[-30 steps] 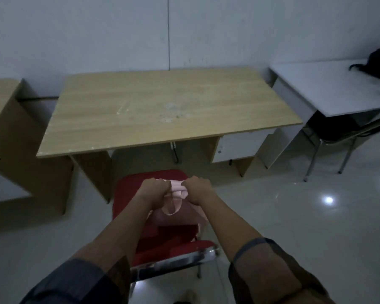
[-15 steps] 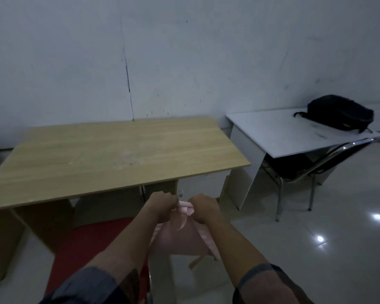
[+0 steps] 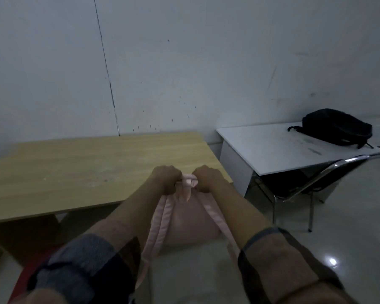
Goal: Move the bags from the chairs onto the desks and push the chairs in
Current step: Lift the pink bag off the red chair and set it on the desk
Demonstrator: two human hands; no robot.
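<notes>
A pink backpack (image 3: 191,218) hangs in the air in front of me, its straps trailing down. My left hand (image 3: 166,178) and my right hand (image 3: 206,178) are both closed on its top handle, side by side. The bag's top is level with the front right edge of the wooden desk (image 3: 92,170). A sliver of the red chair (image 3: 25,279) shows at the lower left, mostly hidden behind my left sleeve.
A white desk (image 3: 270,148) stands to the right with a black backpack (image 3: 338,127) lying on it. A black chair with a chrome frame (image 3: 312,183) is tucked under it. The grey wall runs behind both desks. Glossy floor lies at the right.
Both hands have lifted the pink backpack off the red chair and up to desk height. My view has tilted up and to the right, so the chair has slid almost out of sight.
</notes>
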